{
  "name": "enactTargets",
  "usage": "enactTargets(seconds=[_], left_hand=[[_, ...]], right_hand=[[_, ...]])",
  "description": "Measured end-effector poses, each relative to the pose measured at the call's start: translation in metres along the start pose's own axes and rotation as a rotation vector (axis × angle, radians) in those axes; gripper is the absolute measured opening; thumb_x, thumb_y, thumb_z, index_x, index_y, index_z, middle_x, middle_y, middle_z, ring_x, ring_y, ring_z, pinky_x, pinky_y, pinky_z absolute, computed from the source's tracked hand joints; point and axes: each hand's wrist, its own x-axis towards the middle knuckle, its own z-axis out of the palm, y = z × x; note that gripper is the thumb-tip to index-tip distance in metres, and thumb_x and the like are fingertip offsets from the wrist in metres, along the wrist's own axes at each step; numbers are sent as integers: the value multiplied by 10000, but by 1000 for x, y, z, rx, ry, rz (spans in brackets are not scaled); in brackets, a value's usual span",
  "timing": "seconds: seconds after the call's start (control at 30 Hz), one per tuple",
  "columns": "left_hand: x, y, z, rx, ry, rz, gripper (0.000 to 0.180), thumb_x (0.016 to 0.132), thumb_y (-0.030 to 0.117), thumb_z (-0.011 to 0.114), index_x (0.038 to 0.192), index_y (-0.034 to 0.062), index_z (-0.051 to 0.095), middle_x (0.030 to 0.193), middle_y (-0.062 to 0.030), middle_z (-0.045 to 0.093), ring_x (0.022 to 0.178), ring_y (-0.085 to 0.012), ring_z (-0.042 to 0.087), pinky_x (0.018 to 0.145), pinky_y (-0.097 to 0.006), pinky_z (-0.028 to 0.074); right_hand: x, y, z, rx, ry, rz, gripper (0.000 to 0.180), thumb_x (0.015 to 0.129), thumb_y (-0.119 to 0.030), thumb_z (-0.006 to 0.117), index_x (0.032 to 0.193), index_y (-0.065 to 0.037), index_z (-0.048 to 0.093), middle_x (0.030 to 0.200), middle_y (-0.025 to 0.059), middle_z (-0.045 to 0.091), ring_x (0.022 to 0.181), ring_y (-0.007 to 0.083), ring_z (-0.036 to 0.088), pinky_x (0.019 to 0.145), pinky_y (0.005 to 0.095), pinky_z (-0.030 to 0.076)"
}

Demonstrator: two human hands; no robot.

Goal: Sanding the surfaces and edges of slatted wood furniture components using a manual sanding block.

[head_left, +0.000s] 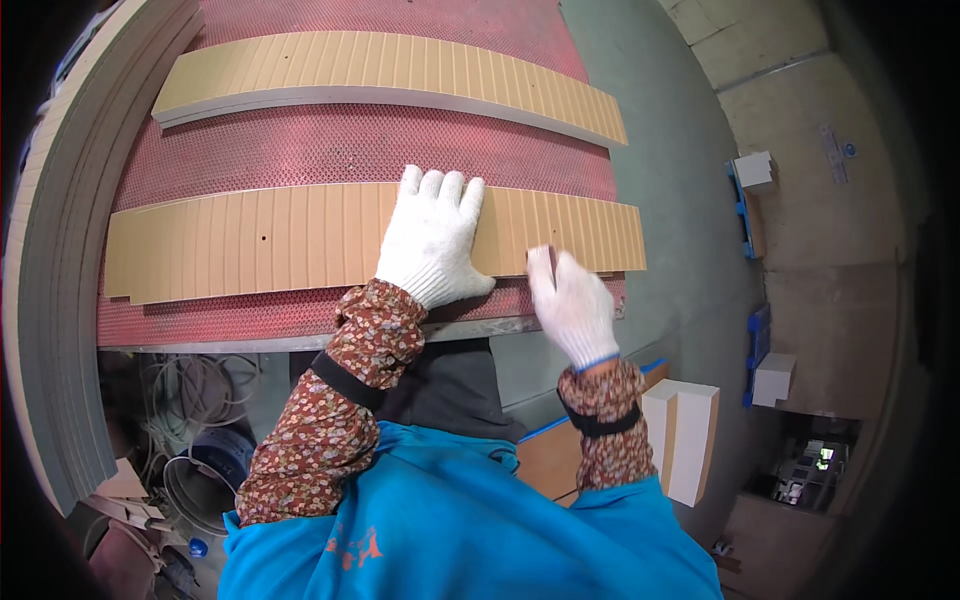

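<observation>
A long tan grooved board [310, 235], with a small dark hole toward each end, lies across the red mesh-like surface [420, 150] in front of me. My left hand [432, 240], in a white knitted glove, presses flat on the board right of its middle, fingers stretched out and thumb toward the near edge. To its right, my gloved right hand [572, 302] is closed at the board's near edge. A thin brownish thing shows at its fingertips, partly hidden by the glove and too small to name.
A second grooved board [390, 68] lies farther off on the red surface. Tall stacked boards [60, 250] rise along the left side. Coiled hoses [205, 390] and a dark blue bucket [222, 455] are at lower left. White blocks [683, 440] stand at lower right.
</observation>
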Motion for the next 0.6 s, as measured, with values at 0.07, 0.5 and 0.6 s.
enactTargets(seconds=[0.07, 0.5, 0.6], left_hand=[[-2, -2, 0, 8, -5, -12, 1017, 597, 467, 900, 1418, -39, 576, 1261, -197, 621, 1254, -376, 584, 1221, -535, 351], [1, 1, 1, -5, 8, 11, 1039, 605, 470, 904, 1443, -45, 569, 1292, -203, 619, 1278, -387, 574, 1231, -536, 344], [1, 0, 2, -3, -5, 3, 1042, 600, 473, 905, 1439, -46, 570, 1290, -202, 619, 1276, -386, 576, 1233, -534, 341]], right_hand=[[-13, -1, 0, -1, -13, 9, 515, 1132, -459, 497, 929, -21, 676, 764, 300, 716, 769, 494, 741, 728, 609, 571], [106, -6, 6, -64, 112, -183, 557, 1135, -465, 441, 1049, 4, 728, 931, 299, 768, 895, 488, 758, 821, 591, 587], [74, -14, -2, -67, 13, -6, 548, 1134, -470, 446, 1066, -2, 724, 938, 291, 769, 881, 493, 756, 822, 604, 583]])
